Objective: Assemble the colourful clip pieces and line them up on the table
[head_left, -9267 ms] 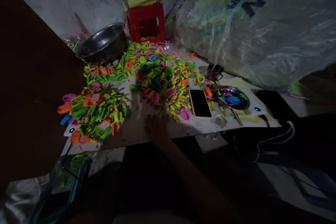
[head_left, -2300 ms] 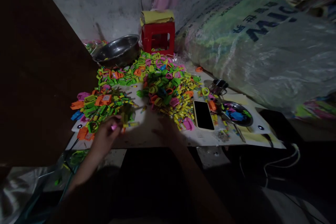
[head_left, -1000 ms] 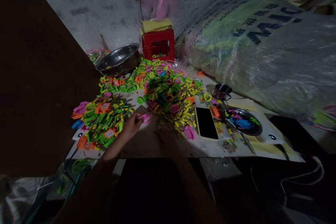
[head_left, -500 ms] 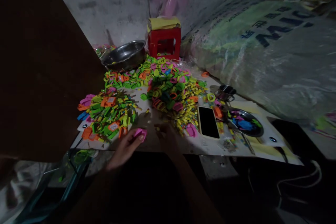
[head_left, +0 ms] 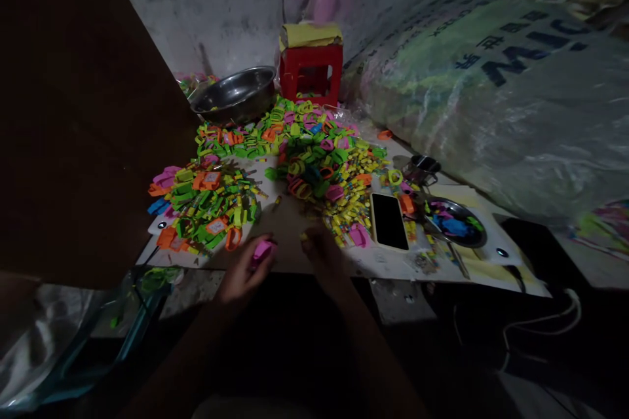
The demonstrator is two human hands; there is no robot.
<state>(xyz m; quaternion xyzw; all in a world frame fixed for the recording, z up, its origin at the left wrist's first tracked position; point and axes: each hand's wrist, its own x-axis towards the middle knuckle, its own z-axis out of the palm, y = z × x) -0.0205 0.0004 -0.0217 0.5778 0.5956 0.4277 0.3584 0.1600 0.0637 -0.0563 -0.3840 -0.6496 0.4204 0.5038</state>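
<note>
My left hand is closed around a small pink plastic piece, possibly a toy watch, near the table's front edge. To its right, my right hand is in shadow with its fingers pinched together. At its fingertips shows a tiny yellowish piece, too dim to name surely. The hands are apart. Beyond them, one small yellow piece lies alone on the table. A heap of green, orange and yellow pieces is to the left, and many small yellow pieces lie to the right.
A phone lies on the right, near a metal dish of coloured pieces and a metal cup. Behind stand a steel basin and a red stool. A large plastic sack borders the right; a dark brown panel the left.
The view has shifted slightly. My left hand has turned the pink piece and moved a little right. My right hand's fingers have drawn closer together around the tiny yellowish piece.
</note>
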